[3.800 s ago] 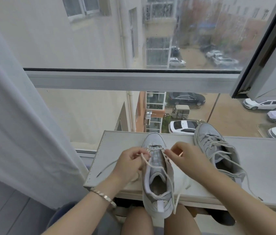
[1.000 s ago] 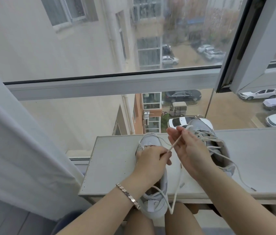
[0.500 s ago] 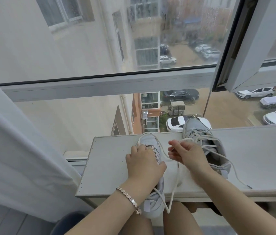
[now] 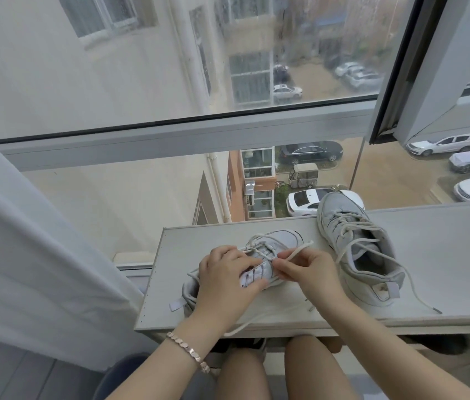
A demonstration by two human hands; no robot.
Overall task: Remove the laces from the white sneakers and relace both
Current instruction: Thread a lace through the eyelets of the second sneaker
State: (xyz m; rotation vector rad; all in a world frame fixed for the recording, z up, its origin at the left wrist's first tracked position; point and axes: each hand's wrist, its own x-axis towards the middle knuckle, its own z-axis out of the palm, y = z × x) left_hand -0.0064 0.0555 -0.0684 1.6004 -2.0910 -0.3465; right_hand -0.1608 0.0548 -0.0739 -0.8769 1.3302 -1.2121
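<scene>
Working the lace (image 4: 300,251) at the toe-end eyelets, I'd guess: the near sneaker (image 4: 284,243) lay on its side on the shelf (image 4: 444,255), left hand (image 4: 225,282) gripping its middle, right hand (image 4: 310,271) pinching the lace. Next needed a steady pull through. Far right stood the other sneaker (image 4: 352,243).

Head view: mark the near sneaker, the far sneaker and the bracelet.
near sneaker (image 4: 285,240), head view, toe cap.
far sneaker (image 4: 339,207), head view, toe cap.
bracelet (image 4: 187,352), head view, links on the left wrist.

Ledge (image 4: 447,249) offers room right of far sneaker (image 4: 343,226), lace (image 4: 418,294) seemingly trailing.
</scene>
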